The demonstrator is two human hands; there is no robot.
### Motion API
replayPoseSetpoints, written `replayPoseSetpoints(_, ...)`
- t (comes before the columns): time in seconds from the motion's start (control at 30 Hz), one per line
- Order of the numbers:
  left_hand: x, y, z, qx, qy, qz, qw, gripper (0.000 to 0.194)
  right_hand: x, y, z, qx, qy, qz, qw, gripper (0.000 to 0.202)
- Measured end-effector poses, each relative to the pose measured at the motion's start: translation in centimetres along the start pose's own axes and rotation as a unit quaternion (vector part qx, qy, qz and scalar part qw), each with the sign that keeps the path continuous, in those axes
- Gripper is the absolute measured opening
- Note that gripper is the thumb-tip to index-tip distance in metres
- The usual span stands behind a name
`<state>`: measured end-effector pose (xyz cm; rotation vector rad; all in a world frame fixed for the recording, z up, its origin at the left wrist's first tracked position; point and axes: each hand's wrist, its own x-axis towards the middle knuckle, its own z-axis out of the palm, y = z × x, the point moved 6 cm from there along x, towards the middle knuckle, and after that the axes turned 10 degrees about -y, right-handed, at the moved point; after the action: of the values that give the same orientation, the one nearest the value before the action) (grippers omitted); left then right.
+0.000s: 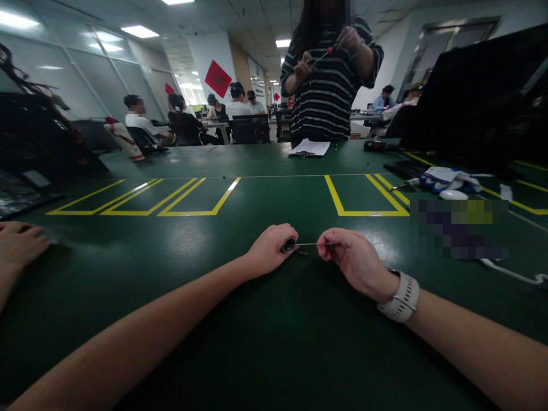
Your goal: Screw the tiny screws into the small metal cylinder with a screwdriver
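Green tabletop (257, 354) below, the left hand (270, 249) clasps a hollow metal cylinder (288, 246) — its inside too small to read — and the right hand (354, 260) pinches a thin rod (306, 245) reaching its mouth (two small rings (301, 253) lie near).

This is looking like an open-plan office with a workshop corner: people (236, 108) in black-backed chairs (250, 130) are sitting at desks (221, 124) under rectangular white ceiling lights (140, 31), and tall glass partition walls (88, 88) are lining the left side. A broad dark-green worktop (257, 331) is bearing yellow tape outlines (188, 214) and white-and-blue fabric gloves (451, 178).
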<state>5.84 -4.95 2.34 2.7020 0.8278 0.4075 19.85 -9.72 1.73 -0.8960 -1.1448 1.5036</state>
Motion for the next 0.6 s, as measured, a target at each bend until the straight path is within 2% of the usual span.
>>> replayPoseSetpoints(0.37,0.0,-0.1,-0.1,-0.004,-0.001,-0.016,1.0,0.004,0.2,0.2,-1.1,-0.014,0.037,-0.019,0.999,0.017)
replayPoseSetpoints(0.6,0.1,-0.7,0.2,-0.025,-0.004,-0.034,0.999,0.006,0.1,-0.1,-1.6,-0.025,0.086,-0.027,0.996,0.016)
